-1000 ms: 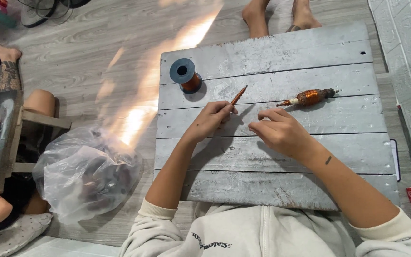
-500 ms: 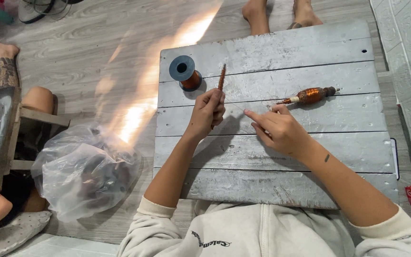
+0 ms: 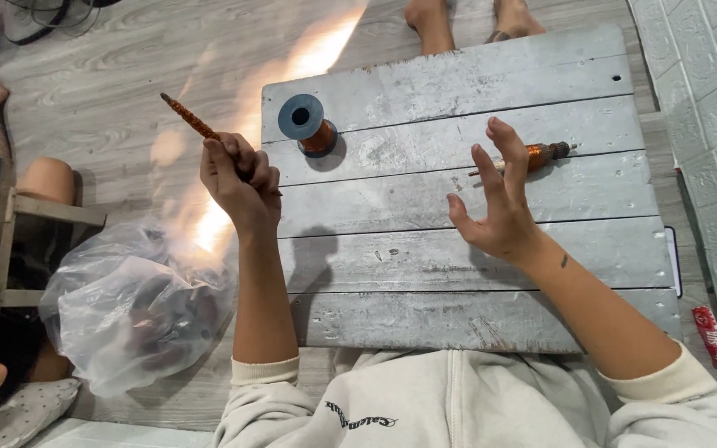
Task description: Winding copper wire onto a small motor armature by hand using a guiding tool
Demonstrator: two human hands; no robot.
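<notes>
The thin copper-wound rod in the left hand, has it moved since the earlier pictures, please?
Yes. The thin copper-wound rod has swung left, off the grey wooden board, past the copper wire spool, over the floor.

Left hand (image 3: 241,178) around rod (image 3: 188,120) — raised

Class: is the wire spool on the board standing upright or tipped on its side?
Upright: the spool stands on one end on the board, its round dark top facing the camera.
</notes>
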